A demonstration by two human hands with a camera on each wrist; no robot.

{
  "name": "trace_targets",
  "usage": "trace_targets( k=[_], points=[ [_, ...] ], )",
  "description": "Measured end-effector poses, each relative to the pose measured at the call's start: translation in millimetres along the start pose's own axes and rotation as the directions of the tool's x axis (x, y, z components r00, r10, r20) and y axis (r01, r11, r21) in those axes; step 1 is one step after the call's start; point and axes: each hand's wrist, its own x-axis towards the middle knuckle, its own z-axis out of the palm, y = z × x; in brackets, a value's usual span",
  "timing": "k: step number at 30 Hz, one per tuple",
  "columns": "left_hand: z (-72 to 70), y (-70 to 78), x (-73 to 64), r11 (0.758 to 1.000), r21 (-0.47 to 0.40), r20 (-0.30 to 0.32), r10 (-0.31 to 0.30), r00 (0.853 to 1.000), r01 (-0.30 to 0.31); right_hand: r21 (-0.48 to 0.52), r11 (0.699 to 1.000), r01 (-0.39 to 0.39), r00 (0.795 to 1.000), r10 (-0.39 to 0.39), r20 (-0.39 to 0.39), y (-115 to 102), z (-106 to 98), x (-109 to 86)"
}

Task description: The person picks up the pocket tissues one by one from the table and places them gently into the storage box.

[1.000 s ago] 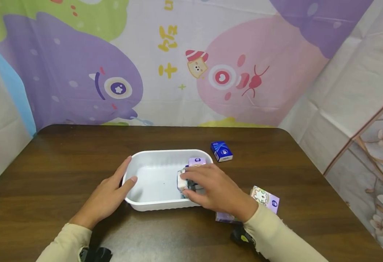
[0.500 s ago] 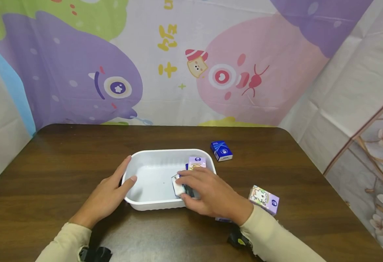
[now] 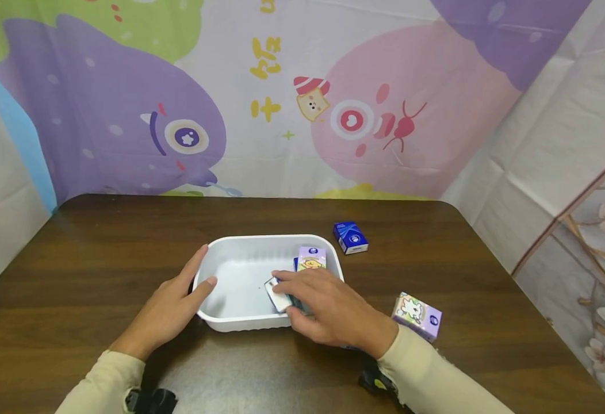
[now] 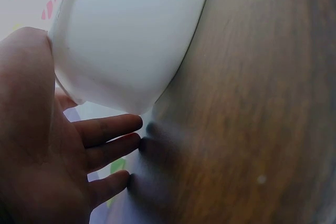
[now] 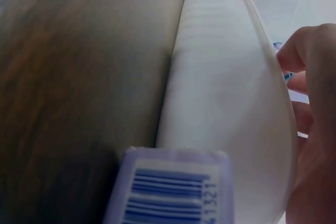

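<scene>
In the head view, a white plastic tray [image 3: 245,325] stands on the table. My left hand [image 3: 165,310] lies at its left end, thumb over the rim and index finger along the outside. In the left wrist view, the left hand's other fingers [image 4: 113,150] are straight beside the tray's outer wall. My right hand [image 3: 333,307] reaches over the near right rim and grips a small tissue pack [image 3: 278,296] with a white end, tilted inside the tray. Its darker side is mostly covered by the fingers. Behind it in the tray lies a purple cartoon-printed tissue pack [image 3: 311,257], overlapping a blue edge.
A blue tissue pack [image 3: 351,237] lies behind the tray's right corner. Right of my right wrist is another purple pack [image 3: 417,316]. A purple pack with a barcode [image 5: 168,187] sits close by the tray's near wall, mostly hidden under the wrist in the head view.
My right hand has lowered the white-ended tissue pack and shifted it slightly left and nearer, turning it to a tilt. The left hand has stayed at the tray's end.
</scene>
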Motion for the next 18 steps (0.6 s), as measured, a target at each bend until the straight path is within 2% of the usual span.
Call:
trace_targets(
  k=[6,12,18],
  points=[
    [-0.1,-0.1,-0.2,1.0,-0.001,0.0,-0.002,1.0,0.002,-0.002,1.0,-0.019,0.999,0.019,0.047,0.1,0.8,0.6],
    [0.3,-0.8,0.4,1.0,-0.001,-0.003,-0.001,1.0,0.001,-0.031,1.0,0.004,0.999,-0.002,0.047,-0.2,1.6,0.2],
    [-0.2,-0.8,0.5,1.0,0.004,0.002,-0.005,1.0,0.005,-0.016,1.0,-0.02,0.998,0.021,0.059,-1.2,1.6,0.2]
  ],
)
